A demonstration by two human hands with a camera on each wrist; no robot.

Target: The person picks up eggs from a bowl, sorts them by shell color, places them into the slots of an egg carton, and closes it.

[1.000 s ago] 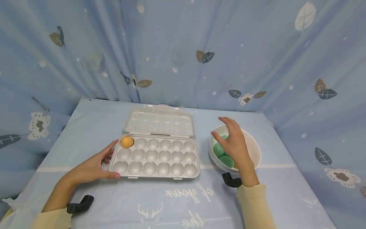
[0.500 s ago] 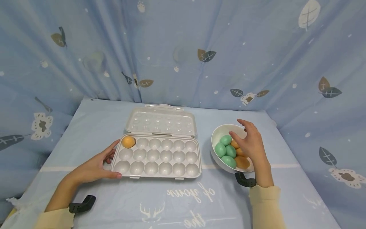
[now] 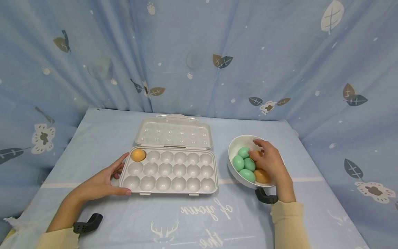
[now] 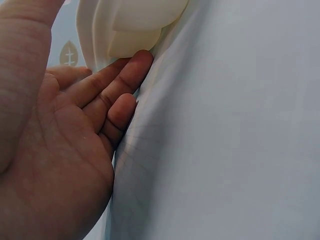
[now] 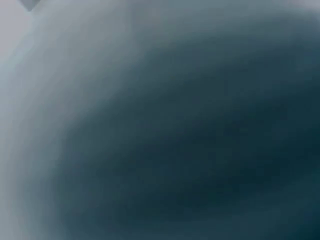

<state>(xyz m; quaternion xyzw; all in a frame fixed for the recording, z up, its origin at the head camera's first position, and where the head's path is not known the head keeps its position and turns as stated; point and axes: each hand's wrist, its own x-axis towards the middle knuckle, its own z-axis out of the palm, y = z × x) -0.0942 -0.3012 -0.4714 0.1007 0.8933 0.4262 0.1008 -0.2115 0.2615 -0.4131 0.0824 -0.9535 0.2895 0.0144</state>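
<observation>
1. One blue curtain [image 3: 192, 41], printed with leaves and flowers, is hung behind and to both sides; before it, a table [image 3: 323, 221] is covered with paler blue cloth.
2. On the table, a white egg carton [image 3: 164, 169] is laid open, its translucent lid [image 3: 174, 132] folded back on the far side. Of its eighteen cups, only the far left corner one is filled, by a single orange egg [image 3: 138, 155]; seventeen are left unfilled, so the work is judged to be barely begun.
3. To the right of the carton, and apart from it, a white bowl [image 3: 244, 141] is set. Four green eggs [image 3: 247, 175] are seen in it, gathered toward its left, with at least two orange eggs [image 3: 262, 176] beside them; more may be covered.
4. The left hand [image 3: 101, 183] is placed at the carton's left end, thumb and forefinger spread well apart, toward the near and far corners; no egg is held.
5. The right hand [image 3: 268, 159] is held over the orange eggs at the bowl's right side, fingers bent downward. Whether one is gripped is not settled: the fingertips are partly hidden and the right wrist view is blurred.
</observation>
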